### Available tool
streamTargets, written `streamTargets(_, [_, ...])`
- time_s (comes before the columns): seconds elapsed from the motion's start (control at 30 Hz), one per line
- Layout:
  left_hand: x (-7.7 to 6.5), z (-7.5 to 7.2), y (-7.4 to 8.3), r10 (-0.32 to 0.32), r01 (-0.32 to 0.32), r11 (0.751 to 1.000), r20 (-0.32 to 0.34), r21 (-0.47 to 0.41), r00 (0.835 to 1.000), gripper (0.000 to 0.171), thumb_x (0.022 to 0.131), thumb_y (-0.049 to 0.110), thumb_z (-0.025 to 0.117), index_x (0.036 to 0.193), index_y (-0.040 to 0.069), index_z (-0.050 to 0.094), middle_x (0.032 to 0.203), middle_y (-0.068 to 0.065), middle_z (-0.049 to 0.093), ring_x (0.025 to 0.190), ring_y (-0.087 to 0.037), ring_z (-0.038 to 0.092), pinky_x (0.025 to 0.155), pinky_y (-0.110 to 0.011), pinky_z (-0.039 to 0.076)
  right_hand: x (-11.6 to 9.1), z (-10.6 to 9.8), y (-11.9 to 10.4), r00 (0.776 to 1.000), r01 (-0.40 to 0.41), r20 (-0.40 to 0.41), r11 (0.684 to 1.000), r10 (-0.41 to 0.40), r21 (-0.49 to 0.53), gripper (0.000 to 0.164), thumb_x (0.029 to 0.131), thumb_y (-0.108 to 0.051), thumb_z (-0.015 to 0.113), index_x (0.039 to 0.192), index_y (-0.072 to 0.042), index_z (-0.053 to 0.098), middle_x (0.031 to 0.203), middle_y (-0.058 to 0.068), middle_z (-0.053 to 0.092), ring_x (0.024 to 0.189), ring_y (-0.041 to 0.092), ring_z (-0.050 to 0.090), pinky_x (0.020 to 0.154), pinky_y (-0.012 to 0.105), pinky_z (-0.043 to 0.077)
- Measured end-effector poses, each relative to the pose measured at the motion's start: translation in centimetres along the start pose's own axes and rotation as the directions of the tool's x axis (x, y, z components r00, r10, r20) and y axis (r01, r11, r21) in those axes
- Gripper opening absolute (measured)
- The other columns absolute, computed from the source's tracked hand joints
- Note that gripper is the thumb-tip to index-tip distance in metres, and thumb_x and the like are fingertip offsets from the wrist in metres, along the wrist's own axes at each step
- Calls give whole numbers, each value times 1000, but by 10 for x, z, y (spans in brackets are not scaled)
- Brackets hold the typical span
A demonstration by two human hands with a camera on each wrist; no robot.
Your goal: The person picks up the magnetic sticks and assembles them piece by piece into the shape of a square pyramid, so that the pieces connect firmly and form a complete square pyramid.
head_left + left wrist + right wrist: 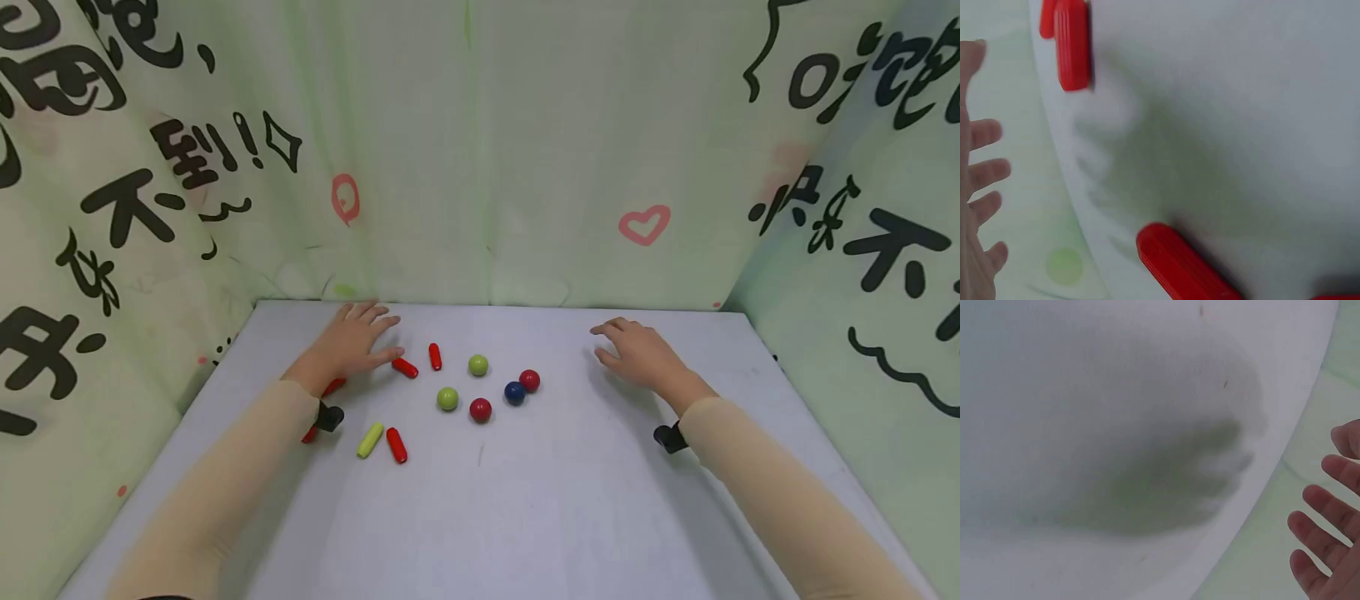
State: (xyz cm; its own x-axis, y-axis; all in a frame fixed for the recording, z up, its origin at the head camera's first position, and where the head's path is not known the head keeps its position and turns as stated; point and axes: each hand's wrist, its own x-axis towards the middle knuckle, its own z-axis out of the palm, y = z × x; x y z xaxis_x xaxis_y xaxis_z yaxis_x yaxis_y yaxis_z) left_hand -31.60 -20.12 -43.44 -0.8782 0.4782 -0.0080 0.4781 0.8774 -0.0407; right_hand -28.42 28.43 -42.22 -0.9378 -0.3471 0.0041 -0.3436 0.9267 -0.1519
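My left hand (352, 340) hovers over the table's back left, fingers spread, holding nothing. Its thumb overlaps one end of a short red ridged stick (406, 368) in the head view. Below the palm, the left wrist view has another red stick (1185, 262) and a shadow of the hand. A further red stick (435, 357) stands out to the right of this hand. On the right side of the table my right hand (637, 350) is held above the surface, fingers loosely extended and grasping nothing. The nearest thing to it is a red ball (529, 381), touching a blue ball (514, 393).
Mid-table are two green balls (447, 398) and a second red ball (481, 410). A yellow-green stick (370, 440) lies beside a red one (397, 446) nearer the front; more red sticks are partly hidden by the left wrist. A printed curtain (555, 150) encloses the white table (525, 517).
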Motion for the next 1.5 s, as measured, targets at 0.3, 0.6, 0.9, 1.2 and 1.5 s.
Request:
streamTargets(0.3, [-40,-9,28,171,-173,985,-79,-15,982,41,95,37,72,130,15,69,140,-11,61,138,-35,49,115,-58,39,-5,15,-58,970,243,-25,970,-243,-24,45,100,-17,68,143,-10,60,143,16,61,131,37,59,108,56,47])
streamTargets(0.6, [-78,-12,59,245,-232,965,99,-126,965,32,89,28,81,119,20,73,119,-1,68,117,-25,58,103,-49,50,-14,30,-81,966,260,-11,966,-260,-18,23,95,-31,76,110,-16,67,140,13,60,118,33,63,96,52,54])
streamTargets(0.9, [-92,2,76,267,-248,958,127,-146,955,25,86,15,81,109,22,75,107,3,68,102,-17,58,93,-39,53,-26,42,-87,971,238,4,968,-239,86,17,94,-22,75,110,-17,72,105,-1,68,90,16,62,84,38,56])
streamTargets(1.2, [-93,11,84,291,-284,955,85,-85,953,19,86,24,84,102,24,74,96,7,66,95,-14,57,90,-37,54,-56,44,-77,987,152,19,975,-157,162,24,90,-18,80,111,-12,70,103,1,67,90,16,61,83,39,56])
streamTargets(1.5, [-89,12,103,313,-307,946,40,-104,949,21,88,29,83,105,21,73,93,8,68,86,-11,58,85,-34,52,-89,39,-80,994,89,45,970,-102,226,22,85,-16,83,103,-16,70,96,-5,64,85,10,57,75,30,55])
